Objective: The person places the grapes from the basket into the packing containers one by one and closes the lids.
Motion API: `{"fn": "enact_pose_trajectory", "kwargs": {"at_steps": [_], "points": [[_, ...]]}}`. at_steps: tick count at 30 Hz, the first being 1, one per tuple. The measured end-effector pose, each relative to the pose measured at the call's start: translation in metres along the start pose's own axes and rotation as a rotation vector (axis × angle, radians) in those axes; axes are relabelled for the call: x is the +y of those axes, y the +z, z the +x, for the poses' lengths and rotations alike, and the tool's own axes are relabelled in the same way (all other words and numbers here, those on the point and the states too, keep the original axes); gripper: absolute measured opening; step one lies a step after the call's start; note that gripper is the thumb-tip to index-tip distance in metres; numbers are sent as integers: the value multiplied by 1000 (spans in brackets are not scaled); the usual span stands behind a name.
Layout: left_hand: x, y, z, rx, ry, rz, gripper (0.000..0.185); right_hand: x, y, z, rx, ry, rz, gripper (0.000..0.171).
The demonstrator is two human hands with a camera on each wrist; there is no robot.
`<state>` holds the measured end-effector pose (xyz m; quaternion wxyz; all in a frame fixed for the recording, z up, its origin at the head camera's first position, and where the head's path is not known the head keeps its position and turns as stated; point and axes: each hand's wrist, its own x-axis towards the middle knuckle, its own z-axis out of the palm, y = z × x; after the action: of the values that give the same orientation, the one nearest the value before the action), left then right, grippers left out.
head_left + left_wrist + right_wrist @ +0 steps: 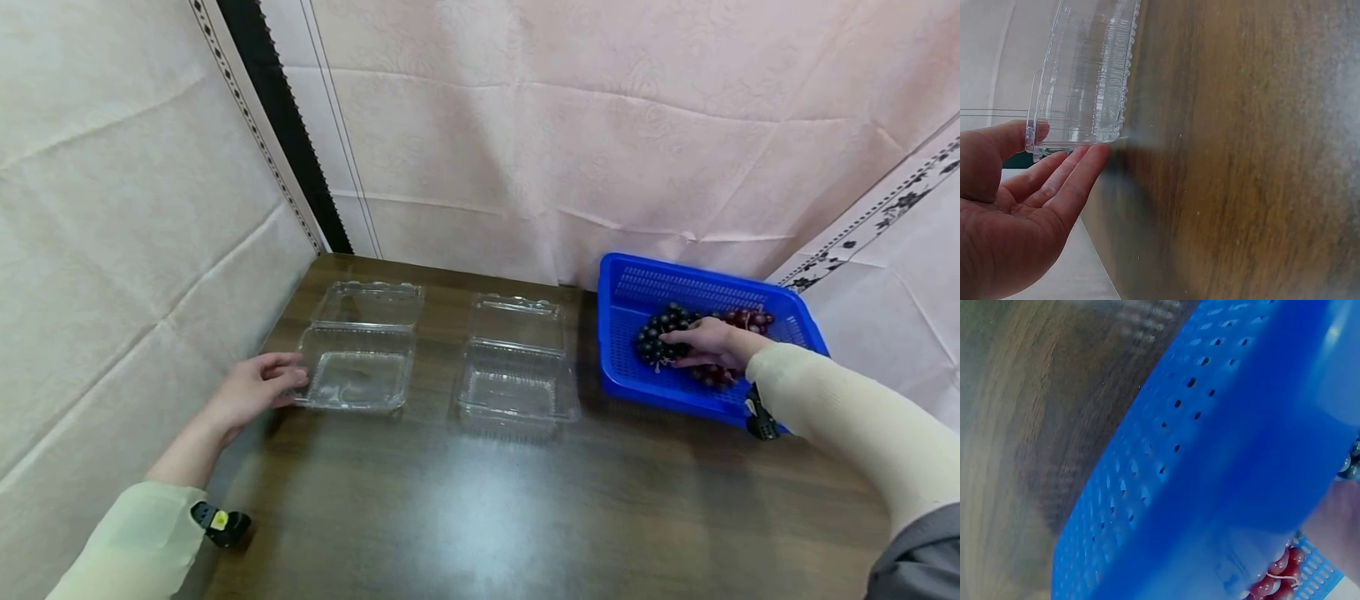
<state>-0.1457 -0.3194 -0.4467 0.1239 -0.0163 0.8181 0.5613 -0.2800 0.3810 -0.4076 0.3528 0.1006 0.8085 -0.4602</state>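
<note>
On the left, my left hand (258, 387) holds the near left edge of an open clear plastic clamshell box (360, 333). In the left wrist view its thumb lies at the rim of the box (1088, 69) and its fingers (1079, 181) touch the side wall. My right hand (708, 340) reaches into a blue basket (675, 271) and grips a bunch of dark grapes (651, 340). Red grapes (750, 320) lie beside and below that hand. In the right wrist view the basket wall (1241, 425) hides most of the hand.
A second open clear clamshell box (517, 343) stands between the first box and the basket. The brown wooden table (480, 500) meets pale cloth (465, 167) at the back and sides. A wrist camera (221, 523) sits on the left forearm.
</note>
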Motion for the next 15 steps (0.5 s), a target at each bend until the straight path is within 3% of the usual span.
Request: {"fn": "enact_pose_trajectory", "kwargs": {"at_steps": [15], "points": [[-6,-2,-2,2,-13,6,56,12,-3,-2,-82,-148,93,71]]}}
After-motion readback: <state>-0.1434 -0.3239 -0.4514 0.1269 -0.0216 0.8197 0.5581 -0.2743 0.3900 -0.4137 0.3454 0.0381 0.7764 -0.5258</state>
